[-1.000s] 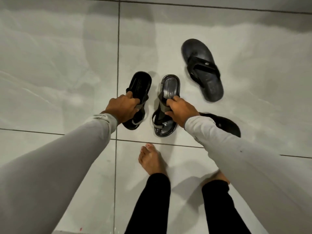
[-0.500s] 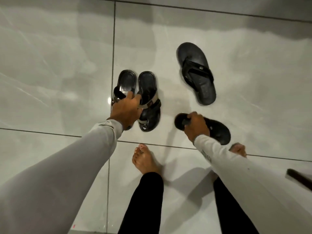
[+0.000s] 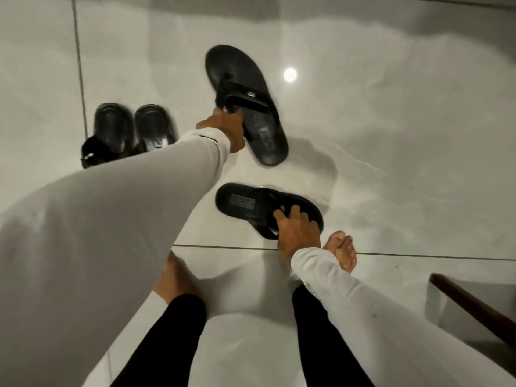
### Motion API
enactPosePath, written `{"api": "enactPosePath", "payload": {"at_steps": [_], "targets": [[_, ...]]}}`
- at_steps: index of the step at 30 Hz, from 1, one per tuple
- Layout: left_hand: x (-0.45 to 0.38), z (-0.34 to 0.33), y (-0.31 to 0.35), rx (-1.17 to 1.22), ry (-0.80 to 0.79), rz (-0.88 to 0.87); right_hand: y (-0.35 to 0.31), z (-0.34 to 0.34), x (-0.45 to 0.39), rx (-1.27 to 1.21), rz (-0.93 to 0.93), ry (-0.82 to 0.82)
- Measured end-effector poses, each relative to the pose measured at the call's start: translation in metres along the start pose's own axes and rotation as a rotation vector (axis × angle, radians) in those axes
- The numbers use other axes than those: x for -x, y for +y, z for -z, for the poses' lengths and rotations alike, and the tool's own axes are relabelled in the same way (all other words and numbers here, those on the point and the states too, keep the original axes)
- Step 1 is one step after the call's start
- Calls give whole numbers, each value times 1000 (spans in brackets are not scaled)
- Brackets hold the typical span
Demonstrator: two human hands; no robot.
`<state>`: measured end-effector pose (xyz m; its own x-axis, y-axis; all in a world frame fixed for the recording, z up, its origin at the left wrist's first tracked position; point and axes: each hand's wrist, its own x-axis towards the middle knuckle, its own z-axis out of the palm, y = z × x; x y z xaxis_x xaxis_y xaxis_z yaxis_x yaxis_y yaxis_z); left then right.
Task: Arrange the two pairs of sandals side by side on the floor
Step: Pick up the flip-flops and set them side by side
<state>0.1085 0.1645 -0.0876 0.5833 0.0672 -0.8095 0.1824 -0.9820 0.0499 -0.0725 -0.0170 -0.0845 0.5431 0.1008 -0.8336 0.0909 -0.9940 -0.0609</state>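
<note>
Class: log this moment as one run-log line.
left hand: grips far flip-flop | right hand: grips near flip-flop | strapped pair: side by side

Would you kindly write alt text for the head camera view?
A person's left hand grips the far black sandal and the right hand the near one; a second pair sits together at left on the tiled floor.

One pair of sandals (image 3: 129,132) sits side by side, touching, at ten o'clock on the floor (image 3: 391,163), a single sandal (image 3: 245,104) lies at twelve o'clock well right of them, and another sandal (image 3: 259,208) lies crosswise near centre, before the bare feet (image 3: 342,252).
</note>
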Motion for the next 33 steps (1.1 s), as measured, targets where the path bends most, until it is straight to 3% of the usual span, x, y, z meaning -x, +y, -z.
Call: {"api": "enactPosePath", "payload": {"at_steps": [8, 14, 18, 22, 25, 27, 29, 31, 33], "targets": [[-7, 3, -27, -237, 209, -97, 7, 5, -17, 309, 130, -21], [-14, 22, -47, -282, 211, -74, 37, 40, -23, 304, 208, -161], [-7, 22, -40, 35, 147, 31, 66, 69, -14, 224, 167, -237], [23, -5, -4, 577, 76, 244, 98, 90, 2, 174, -60, -331], [54, -33, 39, 1169, -170, 373, 121, 96, 14, 18, -238, -364], [70, -47, 63, 1306, -341, 368, 130, 95, 21, -94, -290, -318], [77, -60, 73, 1116, -328, 221, 133, 93, 25, -178, -291, -235], [81, -72, 72, 729, -104, 91, 134, 90, 23, -233, -267, -155], [80, -73, 64, 404, 142, 90, 131, 88, 17, -289, -242, -114]]}}
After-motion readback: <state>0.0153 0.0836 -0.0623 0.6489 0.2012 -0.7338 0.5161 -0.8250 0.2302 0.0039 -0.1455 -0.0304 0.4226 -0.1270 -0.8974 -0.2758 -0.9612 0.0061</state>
